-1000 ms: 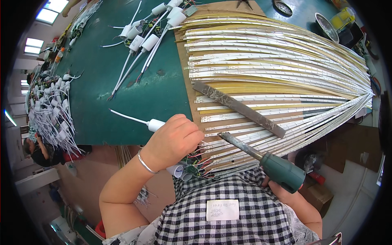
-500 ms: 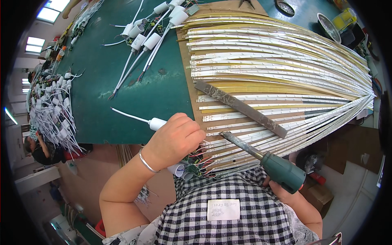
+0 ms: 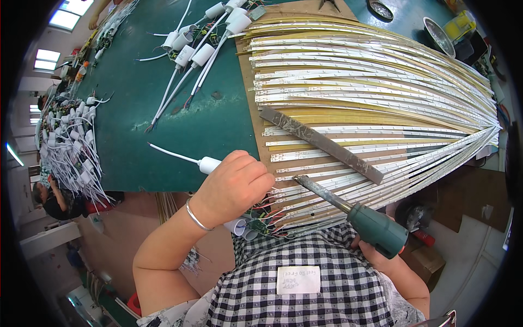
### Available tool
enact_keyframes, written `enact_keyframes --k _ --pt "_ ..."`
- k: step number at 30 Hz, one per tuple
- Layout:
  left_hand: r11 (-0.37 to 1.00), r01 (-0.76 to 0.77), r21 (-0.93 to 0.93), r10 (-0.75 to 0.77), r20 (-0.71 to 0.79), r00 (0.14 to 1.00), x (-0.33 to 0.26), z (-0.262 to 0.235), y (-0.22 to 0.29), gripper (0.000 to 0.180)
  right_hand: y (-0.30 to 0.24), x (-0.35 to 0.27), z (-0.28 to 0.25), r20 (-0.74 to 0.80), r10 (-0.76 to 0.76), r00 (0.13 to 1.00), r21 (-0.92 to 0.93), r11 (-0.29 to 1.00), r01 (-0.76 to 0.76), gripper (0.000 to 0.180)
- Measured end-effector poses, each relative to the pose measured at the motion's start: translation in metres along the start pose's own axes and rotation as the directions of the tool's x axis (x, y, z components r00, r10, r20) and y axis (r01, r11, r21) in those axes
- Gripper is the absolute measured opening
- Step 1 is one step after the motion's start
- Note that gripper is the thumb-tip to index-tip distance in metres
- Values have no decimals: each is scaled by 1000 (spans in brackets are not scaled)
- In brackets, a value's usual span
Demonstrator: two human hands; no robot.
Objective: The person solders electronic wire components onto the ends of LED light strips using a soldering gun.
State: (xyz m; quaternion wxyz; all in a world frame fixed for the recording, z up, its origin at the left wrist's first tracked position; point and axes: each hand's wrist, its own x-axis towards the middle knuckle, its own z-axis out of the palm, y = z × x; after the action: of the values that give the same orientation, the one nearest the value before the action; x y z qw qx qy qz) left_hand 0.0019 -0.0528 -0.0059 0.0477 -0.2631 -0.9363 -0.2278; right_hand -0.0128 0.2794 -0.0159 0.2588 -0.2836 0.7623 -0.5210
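My left hand (image 3: pixel 234 184) is closed at the ends of the nearer strips, holding a white plastic cap (image 3: pixel 207 165) with a white cable trailing to the left. The part under my fingers is hidden, and a thin wire shows at the fingertips. In my right hand (image 3: pixel 378 259), mostly hidden behind it, is a soldering iron (image 3: pixel 376 229) with a green handle. Its dark tip lies just right of my left fingertips, over the white LED strips (image 3: pixel 327 188). Below my left hand, small green circuit boards (image 3: pixel 264 218) with red wires and white caps hang by the strip ends.
A worn flat metal bar (image 3: pixel 321 144) lies diagonally across the strips. More capped cables (image 3: pixel 190 52) lie on the green table (image 3: pixel 131 125), with a large heap (image 3: pixel 68 136) at its left edge. Round metal dishes (image 3: pixel 438 37) and pliers (image 3: pixel 329 4) are at the far side.
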Motion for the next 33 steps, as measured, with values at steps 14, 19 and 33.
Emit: enact_keyframes --k 14,19,33 --pt "975 115 -192 -139 -118 983 0 -2 7 22 -1 2 0 -24 -10 1000 -6 1000 10 21" --pt "976 202 -81 -211 -132 968 2 3 12 16 -3 5 -2 4 -35 999 -45 998 35 19" --pt "970 241 -6 -241 -93 966 4 8 13 17 -4 6 -2 21 -65 998 -127 990 67 24"
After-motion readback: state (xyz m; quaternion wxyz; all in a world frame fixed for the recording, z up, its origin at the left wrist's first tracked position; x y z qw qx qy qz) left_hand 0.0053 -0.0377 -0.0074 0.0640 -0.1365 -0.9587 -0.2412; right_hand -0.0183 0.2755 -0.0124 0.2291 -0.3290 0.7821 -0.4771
